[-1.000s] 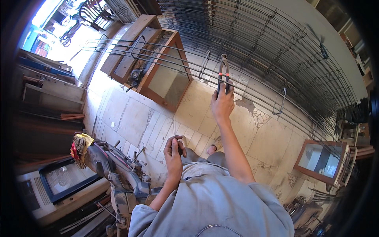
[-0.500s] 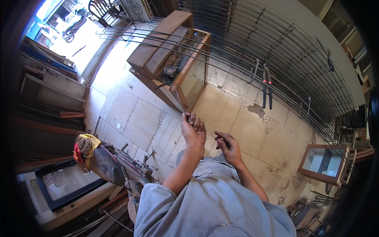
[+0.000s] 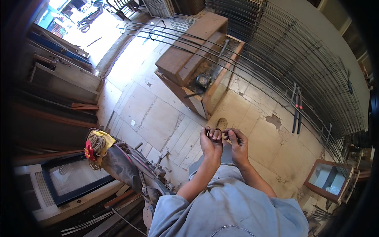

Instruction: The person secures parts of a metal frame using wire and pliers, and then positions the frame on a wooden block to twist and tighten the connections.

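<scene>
Your left hand [image 3: 212,145] curls and your right hand [image 3: 238,145] bends its fingers beside it, centre frame; I can't tell what either grips. Pliers [image 3: 296,106] hang at the rods [image 3: 256,78], right of frame, probably freeing both hands.

The middle of the frame is filled by a floor [image 3: 154,118] of pale tiles, cracked and stained, with a dark broken patch [image 3: 274,121] right of centre. A white scrap [image 3: 133,123] is carried at left. Toward upper centre, a wooden cabinet [image 3: 179,94] is supported, its open top littered with debris.
</scene>
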Motion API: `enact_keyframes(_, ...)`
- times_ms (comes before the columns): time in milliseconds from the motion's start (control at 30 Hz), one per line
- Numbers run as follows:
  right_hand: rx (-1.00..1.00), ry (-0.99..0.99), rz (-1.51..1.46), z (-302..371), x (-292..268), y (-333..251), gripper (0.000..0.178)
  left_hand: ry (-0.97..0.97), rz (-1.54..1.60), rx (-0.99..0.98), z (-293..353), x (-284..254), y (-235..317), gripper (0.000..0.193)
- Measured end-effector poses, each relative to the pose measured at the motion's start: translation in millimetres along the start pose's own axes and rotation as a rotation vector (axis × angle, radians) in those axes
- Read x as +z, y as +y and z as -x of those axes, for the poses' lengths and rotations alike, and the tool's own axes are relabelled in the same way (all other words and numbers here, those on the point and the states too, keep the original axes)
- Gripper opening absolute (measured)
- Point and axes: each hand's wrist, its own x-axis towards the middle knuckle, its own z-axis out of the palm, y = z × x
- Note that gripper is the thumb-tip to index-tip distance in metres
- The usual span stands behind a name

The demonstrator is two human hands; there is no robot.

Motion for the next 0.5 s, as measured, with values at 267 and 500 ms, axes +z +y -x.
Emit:
enact_keyframes(267, -0.074, -0.104, -0.321, -96.0, 43.7, -8.3, 0.022, -0.036, -0.479, -0.103, -36.8, 58.5, 45.9, 0.037)
enact_keyframes(500, -0.227, -0.207, 0.263, -154.4, 46.1, -77.0, 0.018, -0.383, -1.527, 0.265, -14.1, 123.4, 84.9, 0.029)
